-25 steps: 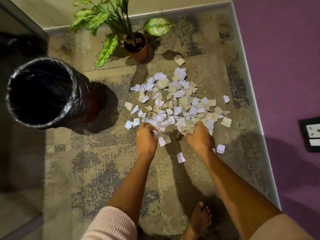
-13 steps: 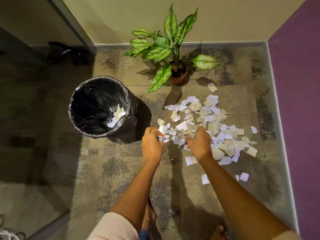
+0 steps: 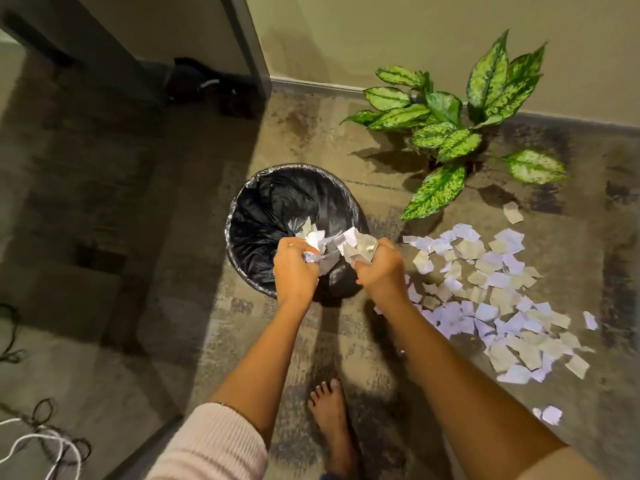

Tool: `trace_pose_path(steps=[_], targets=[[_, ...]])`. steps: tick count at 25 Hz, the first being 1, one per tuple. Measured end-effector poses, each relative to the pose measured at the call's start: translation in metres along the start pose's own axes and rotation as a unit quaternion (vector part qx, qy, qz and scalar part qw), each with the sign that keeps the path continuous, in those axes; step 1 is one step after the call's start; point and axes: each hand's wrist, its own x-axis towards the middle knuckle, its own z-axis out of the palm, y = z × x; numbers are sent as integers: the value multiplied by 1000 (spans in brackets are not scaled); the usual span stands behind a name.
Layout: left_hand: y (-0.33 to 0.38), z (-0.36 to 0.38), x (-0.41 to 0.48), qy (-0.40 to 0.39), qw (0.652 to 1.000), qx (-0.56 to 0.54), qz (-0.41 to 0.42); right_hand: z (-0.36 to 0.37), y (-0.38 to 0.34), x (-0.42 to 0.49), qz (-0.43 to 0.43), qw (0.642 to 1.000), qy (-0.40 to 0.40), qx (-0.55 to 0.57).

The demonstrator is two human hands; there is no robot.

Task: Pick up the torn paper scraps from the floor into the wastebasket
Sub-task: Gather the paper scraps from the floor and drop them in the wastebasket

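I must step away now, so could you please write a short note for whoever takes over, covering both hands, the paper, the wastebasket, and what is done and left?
Left hand: fingers curled round a wad of scraps, over the open wastebasket.
Right hand: grips a second wad at the basket's right rim.
Done: both handfuls are at the basket, not yet dropped.
Left: release them, then gather the big pile on the floor right of the basket, plus the strays lying apart from it.

Left hand (image 3: 294, 271) and right hand (image 3: 379, 270) each clutch paper scraps (image 3: 356, 245) over the black-lined wastebasket (image 3: 256, 216).
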Motion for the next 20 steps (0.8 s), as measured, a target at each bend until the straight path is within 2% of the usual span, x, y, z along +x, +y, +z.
trace_pose_path(steps=[7,11,16,20], targets=[[-30,-16,49,-27,998,-33,-44,50,-34,35,-5,997,-39,-69],[-41,-13,59,-64,997,-23,-29,62,-40,43,-28,991,-69,-115],[-43,-15,59,-96,995,-29,-29,62,-45,43,-40,987,-121,-97],[-36,-18,57,-118,992,-31,-22,49,-48,42,-60,987,-115,-99]])
